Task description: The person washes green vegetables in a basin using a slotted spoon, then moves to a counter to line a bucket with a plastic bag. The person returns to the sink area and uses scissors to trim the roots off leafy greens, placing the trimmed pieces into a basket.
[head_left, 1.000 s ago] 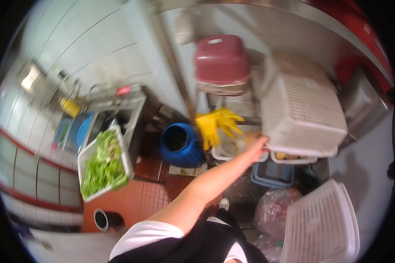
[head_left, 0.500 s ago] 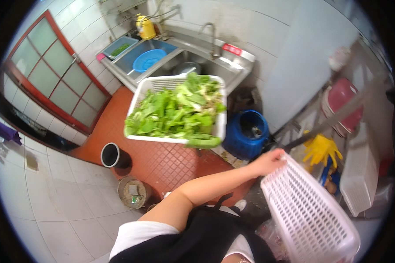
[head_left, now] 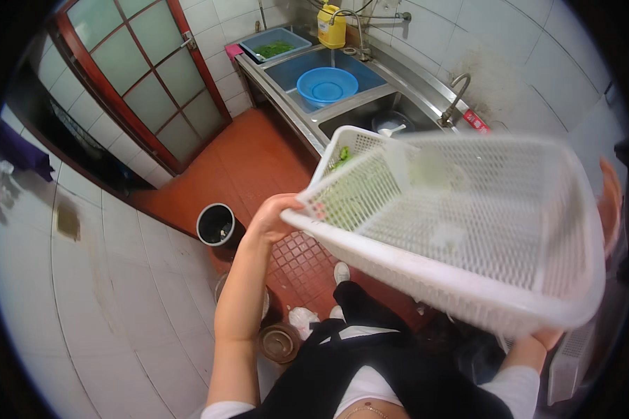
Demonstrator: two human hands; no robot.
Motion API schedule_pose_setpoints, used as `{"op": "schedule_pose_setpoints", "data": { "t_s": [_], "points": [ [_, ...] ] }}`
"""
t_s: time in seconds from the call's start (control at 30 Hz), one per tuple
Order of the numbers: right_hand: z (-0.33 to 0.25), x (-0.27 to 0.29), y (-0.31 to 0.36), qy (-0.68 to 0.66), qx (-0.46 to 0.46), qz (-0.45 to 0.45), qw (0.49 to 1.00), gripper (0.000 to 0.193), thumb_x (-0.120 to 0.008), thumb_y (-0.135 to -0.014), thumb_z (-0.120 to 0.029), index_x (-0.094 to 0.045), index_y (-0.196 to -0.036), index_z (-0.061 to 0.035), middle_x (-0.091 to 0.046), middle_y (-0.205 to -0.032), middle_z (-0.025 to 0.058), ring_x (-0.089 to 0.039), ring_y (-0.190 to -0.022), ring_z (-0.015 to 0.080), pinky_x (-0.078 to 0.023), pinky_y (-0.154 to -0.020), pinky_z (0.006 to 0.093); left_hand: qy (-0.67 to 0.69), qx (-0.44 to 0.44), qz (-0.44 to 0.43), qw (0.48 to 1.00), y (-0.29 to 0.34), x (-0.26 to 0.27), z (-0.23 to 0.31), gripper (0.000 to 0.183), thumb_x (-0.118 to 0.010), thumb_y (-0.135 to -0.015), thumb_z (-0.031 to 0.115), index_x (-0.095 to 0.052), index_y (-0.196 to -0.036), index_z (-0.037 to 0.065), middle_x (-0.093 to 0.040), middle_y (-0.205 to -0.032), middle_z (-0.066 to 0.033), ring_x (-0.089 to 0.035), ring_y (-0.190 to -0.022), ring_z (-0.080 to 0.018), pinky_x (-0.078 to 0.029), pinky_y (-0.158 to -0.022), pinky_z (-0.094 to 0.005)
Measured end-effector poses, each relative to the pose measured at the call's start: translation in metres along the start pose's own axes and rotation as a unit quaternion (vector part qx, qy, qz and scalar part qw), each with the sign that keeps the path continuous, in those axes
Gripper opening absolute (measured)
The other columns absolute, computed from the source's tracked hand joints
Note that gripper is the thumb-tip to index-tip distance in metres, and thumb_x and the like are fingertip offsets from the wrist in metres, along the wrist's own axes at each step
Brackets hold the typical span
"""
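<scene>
A white perforated plastic basket (head_left: 433,272) is held up in front of me, tilted with its inside facing me and nothing lying in it. Its left corner is gripped by my left hand (head_left: 275,216), the fingers wrapped round the rim. My right hand (head_left: 548,337) supports it at the lower right corner, the fingers mostly hidden behind the rim. Motion blurs the right part of this basket. Beyond it, mostly covered, stands a second white basket (head_left: 341,138) with green leafy vegetables (head_left: 342,158) showing at its left end and through the perforations.
Past the baskets runs a steel sink (head_left: 342,126) with a blue basin (head_left: 327,85), a tray of greens (head_left: 273,49), a yellow jug (head_left: 331,26) and a tap (head_left: 456,98). A black bucket (head_left: 217,225) and a brown lidded pot (head_left: 279,342) stand on the red floor.
The empty basket has come up from the lower right to in front of me, now covering most of the vegetable basket. Both hands hold it; the view has turned toward the right.
</scene>
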State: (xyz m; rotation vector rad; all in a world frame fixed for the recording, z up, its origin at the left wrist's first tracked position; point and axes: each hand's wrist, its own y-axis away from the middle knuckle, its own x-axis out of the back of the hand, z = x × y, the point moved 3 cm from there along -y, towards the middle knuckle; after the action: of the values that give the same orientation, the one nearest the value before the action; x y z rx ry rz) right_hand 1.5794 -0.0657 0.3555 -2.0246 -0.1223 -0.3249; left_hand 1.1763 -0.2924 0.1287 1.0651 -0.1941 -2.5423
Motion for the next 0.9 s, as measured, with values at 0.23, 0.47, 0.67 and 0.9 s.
{"op": "schedule_pose_setpoints", "data": {
  "t_s": [0.23,0.47,0.67,0.9],
  "points": [
    [0.141,-0.149,0.103,-0.023,-0.346,-0.135,0.928,0.047,-0.063,-0.079,-0.013,-0.045,-0.122,-0.0041,-0.050,-0.120,0.0083,-0.047,-0.107,0.0171,-0.039,-0.090,0.0298,0.015,-0.134,0.174,0.975,-0.052,0.133,0.110,0.040,-0.046,-0.061,-0.004,-0.050,-0.100,-0.010,-0.056,-0.097,-0.0202,-0.055,-0.090,-0.0317,-0.046,-0.084,-0.0376],
    [0.172,-0.210,0.184,-0.020,-0.500,-0.055,0.864,0.044,-0.061,-0.082,-0.015,-0.046,-0.121,-0.0026,-0.050,-0.119,0.0082,-0.048,-0.105,0.0190,-0.042,-0.087,0.0294,0.039,-0.040,0.298,0.953,-0.188,0.218,0.154,0.018,-0.051,-0.067,-0.008,-0.047,-0.084,-0.005,-0.052,-0.073,-0.0101,-0.052,-0.052,-0.0186,-0.053,-0.054,-0.0288],
    [0.150,-0.223,0.169,0.017,-0.471,0.079,0.879,0.029,-0.057,-0.084,-0.004,-0.051,-0.111,0.0006,-0.052,-0.107,0.0038,-0.050,-0.094,0.0105,-0.043,-0.080,0.0220,0.086,-0.082,0.294,0.948,-0.259,0.236,0.098,0.037,-0.055,-0.071,-0.009,-0.047,-0.106,-0.001,-0.053,-0.101,-0.0111,-0.055,-0.088,-0.0233,-0.051,-0.071,-0.0321],
    [0.035,-0.230,0.228,0.176,-0.487,0.304,0.800,0.018,-0.054,-0.088,-0.013,-0.056,-0.102,-0.0005,-0.059,-0.094,0.0013,-0.052,-0.083,0.0065,-0.042,-0.072,0.0191,-0.057,-0.012,0.186,0.981,-0.266,0.217,0.076,0.021,-0.055,-0.084,0.004,-0.049,-0.105,0.005,-0.055,-0.098,-0.0034,-0.050,-0.073,-0.0068,-0.046,-0.073,-0.0251]
  ]
}}
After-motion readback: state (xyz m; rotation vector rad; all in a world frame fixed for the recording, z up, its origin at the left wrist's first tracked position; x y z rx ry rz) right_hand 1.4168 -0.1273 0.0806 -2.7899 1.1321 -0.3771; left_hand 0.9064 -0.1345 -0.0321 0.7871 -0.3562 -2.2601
